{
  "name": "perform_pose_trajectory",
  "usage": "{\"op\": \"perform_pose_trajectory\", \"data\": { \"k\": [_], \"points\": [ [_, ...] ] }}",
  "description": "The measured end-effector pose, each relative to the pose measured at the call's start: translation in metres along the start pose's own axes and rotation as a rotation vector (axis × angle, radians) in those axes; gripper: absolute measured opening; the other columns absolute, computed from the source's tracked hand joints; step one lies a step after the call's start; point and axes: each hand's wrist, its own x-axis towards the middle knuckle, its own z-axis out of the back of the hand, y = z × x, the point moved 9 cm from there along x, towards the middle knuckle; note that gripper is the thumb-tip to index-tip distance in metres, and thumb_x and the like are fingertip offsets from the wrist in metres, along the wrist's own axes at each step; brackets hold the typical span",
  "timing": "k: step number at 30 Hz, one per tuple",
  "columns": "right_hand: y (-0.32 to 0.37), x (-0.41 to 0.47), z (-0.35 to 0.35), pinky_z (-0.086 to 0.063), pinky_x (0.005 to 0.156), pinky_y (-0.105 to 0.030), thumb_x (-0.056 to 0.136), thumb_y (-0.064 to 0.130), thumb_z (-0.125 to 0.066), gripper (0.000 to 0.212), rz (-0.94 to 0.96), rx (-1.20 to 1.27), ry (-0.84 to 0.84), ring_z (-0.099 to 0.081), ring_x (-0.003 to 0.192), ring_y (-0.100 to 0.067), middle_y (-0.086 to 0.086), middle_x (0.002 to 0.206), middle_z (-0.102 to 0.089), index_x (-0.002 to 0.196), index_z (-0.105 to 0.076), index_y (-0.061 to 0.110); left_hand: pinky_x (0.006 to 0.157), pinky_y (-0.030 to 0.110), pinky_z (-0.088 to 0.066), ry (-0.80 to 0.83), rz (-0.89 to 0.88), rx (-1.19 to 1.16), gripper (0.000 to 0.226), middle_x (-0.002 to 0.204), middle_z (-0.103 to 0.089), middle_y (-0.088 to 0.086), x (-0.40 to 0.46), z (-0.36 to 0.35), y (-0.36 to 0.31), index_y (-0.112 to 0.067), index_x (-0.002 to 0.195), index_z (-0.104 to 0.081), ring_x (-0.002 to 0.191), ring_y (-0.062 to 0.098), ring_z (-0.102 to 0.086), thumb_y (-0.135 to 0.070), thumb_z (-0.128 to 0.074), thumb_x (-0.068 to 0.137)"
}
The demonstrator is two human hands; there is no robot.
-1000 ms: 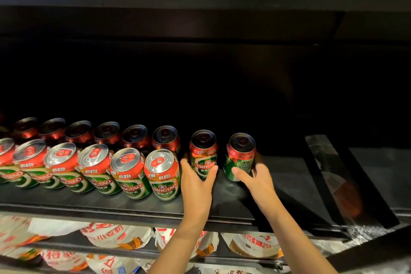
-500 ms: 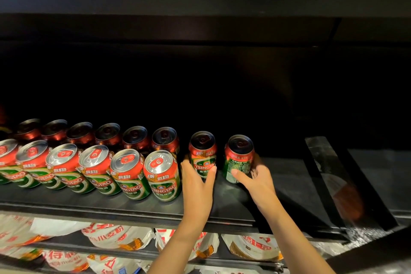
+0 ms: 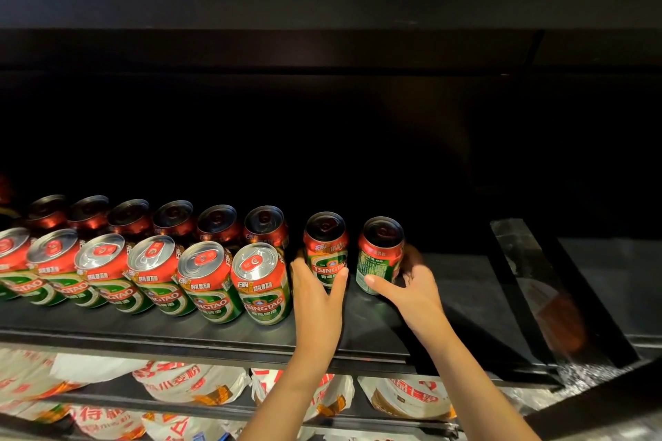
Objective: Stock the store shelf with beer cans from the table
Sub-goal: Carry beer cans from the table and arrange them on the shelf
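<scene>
Two hands grip Tsingtao cans (image 3: 325, 250).

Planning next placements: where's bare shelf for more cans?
Free: shelf right of right hand's can, up to the divider; also in front of both held cans. Crowded: double can row left of left hand.

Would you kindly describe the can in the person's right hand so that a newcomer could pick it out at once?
Look along the dark shelf above the white bagged goods, past the two rows of red and green beer cans. The rightmost can stands at the far right end, gripped by the right hand. Unlike its neighbours, it shows small print rather than the brand name.
</scene>
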Motion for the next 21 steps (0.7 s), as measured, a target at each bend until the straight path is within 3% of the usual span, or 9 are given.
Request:
{"op": "perform_pose_trajectory", "data": {
  "k": [6,10,14,18,21],
  "points": [
    [-0.0012,0.0002,0.0006,-0.050,0.085,-0.022,0.067,0.014,-0.084,0.062,-0.013,-0.012,-0.041,-0.061,0.106,-0.012,0.004,0.110,-0.063,0.117,-0.048,0.027,0.078,0.023,-0.041,-0.005,-0.007,0.002,0.035,0.102,-0.049,0.001,0.0001,0.0010,-0.0008,-0.018,0.105,-0.037,0.094,0.014,-0.051,-0.028,-0.064,0.086],
    [0.0007,0.0008,0.0025,-0.047,0.091,-0.027,0.061,0.018,-0.087,0.079,-0.018,-0.051,-0.126,-0.057,0.110,-0.016,-0.001,0.121,-0.057,0.125,-0.041,0.022,0.079,0.023,-0.041,-0.002,-0.008,0.001,0.034,0.102,-0.048,0.001,0.0001,0.0006,-0.0015,-0.019,0.104,-0.036,0.094,0.014,-0.051,-0.027,-0.064,0.087],
    [0.0048,-0.0010,0.0016,-0.044,0.091,-0.026,0.063,0.014,-0.086,0.083,-0.042,-0.045,-0.132,-0.054,0.109,-0.016,0.000,0.118,-0.054,0.130,-0.037,0.017,0.080,0.024,-0.042,0.003,-0.006,0.005,0.035,0.103,-0.048,0.001,0.0004,0.0001,-0.0006,-0.020,0.105,-0.035,0.095,0.014,-0.050,-0.028,-0.063,0.087],
    [-0.0031,-0.0024,0.0004,-0.049,0.082,-0.019,0.070,0.016,-0.081,0.064,-0.057,-0.060,-0.047,-0.062,0.106,-0.017,0.000,0.111,-0.065,0.125,-0.050,0.011,0.079,0.024,-0.041,0.004,-0.003,-0.005,0.034,0.103,-0.048,0.002,0.0003,0.0004,-0.0003,-0.018,0.105,-0.036,0.095,0.015,-0.051,-0.027,-0.063,0.087],
    [-0.0027,-0.0024,0.0003,-0.052,0.089,-0.030,0.068,0.019,-0.083,0.069,-0.067,-0.067,-0.084,-0.062,0.105,-0.018,-0.002,0.113,-0.064,0.127,-0.049,0.013,0.079,0.022,-0.040,0.008,0.007,-0.010,0.034,0.104,-0.048,0.001,0.0003,0.0003,-0.0002,-0.019,0.106,-0.036,0.095,0.013,-0.050,-0.027,-0.064,0.087]
  ]
}}
